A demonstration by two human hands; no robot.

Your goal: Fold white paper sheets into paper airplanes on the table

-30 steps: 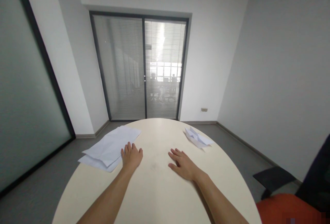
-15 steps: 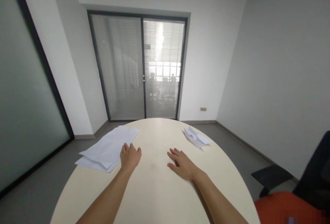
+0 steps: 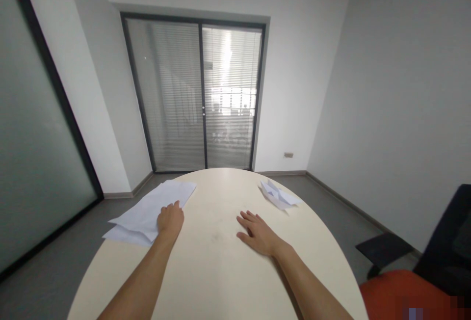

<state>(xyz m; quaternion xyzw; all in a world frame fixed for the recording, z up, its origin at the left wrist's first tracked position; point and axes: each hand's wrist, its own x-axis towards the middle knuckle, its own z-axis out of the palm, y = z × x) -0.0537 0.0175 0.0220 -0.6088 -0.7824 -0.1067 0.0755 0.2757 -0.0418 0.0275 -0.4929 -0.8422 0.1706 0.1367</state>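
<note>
My left hand (image 3: 170, 219) rests over the right edge of several white sheets of paper (image 3: 147, 207) on the left of the table. Its fingers are curled together and their tips are hidden, so whether they pinch a sheet does not show. The sheets overlap loosely, and their near left corners stick out over the table's edge. My right hand (image 3: 257, 234) lies palm down on the tabletop, open, thumb apart from the fingers, with nothing in it. Beyond it, to the right, a folded white paper piece (image 3: 277, 196) lies near the table's rim.
The round, cream-coloured table (image 3: 217, 271) fills the front. An orange chair (image 3: 401, 290) with a black armrest (image 3: 384, 251) stands close on the right. Behind the table are a glass door (image 3: 176, 99) with blinds and white walls.
My left hand has slid left, further over the sheets, and its fingers and thumb have drawn together. My right hand stays in place. The view has shifted slightly.
</note>
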